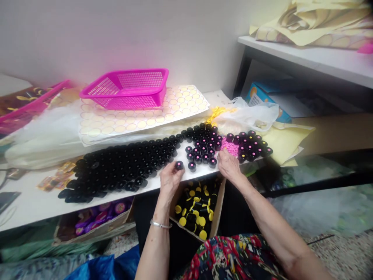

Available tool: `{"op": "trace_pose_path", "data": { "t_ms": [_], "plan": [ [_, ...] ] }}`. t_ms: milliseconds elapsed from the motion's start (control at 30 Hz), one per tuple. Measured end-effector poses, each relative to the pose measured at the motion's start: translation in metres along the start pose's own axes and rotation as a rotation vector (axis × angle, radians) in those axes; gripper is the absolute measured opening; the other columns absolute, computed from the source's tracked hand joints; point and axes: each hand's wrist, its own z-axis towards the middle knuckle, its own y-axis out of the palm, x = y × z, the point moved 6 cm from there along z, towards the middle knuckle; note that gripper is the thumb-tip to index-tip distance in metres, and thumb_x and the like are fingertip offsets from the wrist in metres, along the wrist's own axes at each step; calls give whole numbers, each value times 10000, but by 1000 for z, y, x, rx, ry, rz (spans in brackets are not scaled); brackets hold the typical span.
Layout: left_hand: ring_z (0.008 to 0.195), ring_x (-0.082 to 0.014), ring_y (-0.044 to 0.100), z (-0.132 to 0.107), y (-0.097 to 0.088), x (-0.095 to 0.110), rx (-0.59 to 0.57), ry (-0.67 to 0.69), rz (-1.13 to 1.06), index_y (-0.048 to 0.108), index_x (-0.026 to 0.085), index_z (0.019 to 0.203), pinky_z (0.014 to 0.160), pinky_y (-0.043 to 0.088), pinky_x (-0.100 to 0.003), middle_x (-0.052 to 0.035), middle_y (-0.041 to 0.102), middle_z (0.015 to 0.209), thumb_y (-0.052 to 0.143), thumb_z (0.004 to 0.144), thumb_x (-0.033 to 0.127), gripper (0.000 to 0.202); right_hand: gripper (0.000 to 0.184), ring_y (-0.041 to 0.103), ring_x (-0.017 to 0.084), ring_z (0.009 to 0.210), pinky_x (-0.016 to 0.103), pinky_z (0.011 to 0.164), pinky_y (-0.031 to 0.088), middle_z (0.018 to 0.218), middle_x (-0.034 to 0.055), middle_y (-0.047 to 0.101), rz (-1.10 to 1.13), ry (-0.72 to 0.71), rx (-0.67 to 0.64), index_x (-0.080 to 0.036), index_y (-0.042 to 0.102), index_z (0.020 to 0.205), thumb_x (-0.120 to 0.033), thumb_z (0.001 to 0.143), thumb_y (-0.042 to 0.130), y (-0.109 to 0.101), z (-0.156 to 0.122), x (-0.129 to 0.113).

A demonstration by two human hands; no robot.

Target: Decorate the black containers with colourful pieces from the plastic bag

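One black cap [179,166], left of the pink pile [231,147], is pinched by the left hand [169,178], apparently keeping its top accessible; the right hand [229,166] meets the pile's near edge, grip indeterminable.

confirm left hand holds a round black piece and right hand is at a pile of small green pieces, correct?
Not quite: the head view shows the small pieces at the right hand are pink, not green. The left hand does hold a round black piece.

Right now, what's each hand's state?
Left hand: closed on a black piece with a pink centre.
Right hand: at the pink pieces; whether it holds one can't be told.
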Motion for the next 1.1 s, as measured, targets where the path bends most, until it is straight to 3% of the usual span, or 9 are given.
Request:
{"op": "trace_pose_path", "data": {
  "t_ms": [200,367,500,633,767,900,1100],
  "plan": [
    [558,-86,464,10,20,8,-52,72,-5,654,177,824,541,381,-195,37,531,639,623,648,258,195,250,570,214,832,272,625,342,922,98,579,-21,18,-189,-151,571,972,-136,797,394,3,7,-2],
    [676,-131,562,20,-3,17,15,140,108,659,163,935,647,443,-247,-27,634,817,490,653,104,334,238,597,245,864,283,634,368,905,111,609,8,98,-296,-146,596,918,-127,785,399,2,14,-3],
    [817,-180,549,47,-12,56,67,320,328,661,213,932,768,442,-310,-40,648,924,496,712,136,285,272,601,247,906,294,666,389,959,108,621,46,99,-296,-165,614,944,-122,783,399,1,15,-5],
    [946,-234,485,89,15,92,-7,408,632,651,225,906,798,410,-352,-78,576,999,499,778,219,199,256,607,244,920,293,681,398,954,114,632,35,163,-288,-158,628,908,-134,787,403,-2,16,-2],
    [1061,-288,411,116,45,99,-148,463,832,631,208,908,805,394,-397,-111,475,1162,560,737,240,188,261,612,238,927,278,679,402,951,115,644,46,151,-323,-153,631,937,-130,754,446,-4,17,-4],
    [1059,-308,397,125,56,94,-233,492,931,636,188,858,792,388,-418,-126,487,1101,583,713,252,166,284,618,225,904,268,666,403,941,111,652,65,121,-317,-157,636,950,-118,756,433,-5,18,-6],
    [1061,-309,401,125,59,96,-247,538,898,645,173,785,798,386,-432,-127,518,1067,581,681,218,130,277,619,236,909,277,686,415,962,123,652,36,133,-333,-142,629,959,-135,763,433,-6,18,-5]
  ]
}}
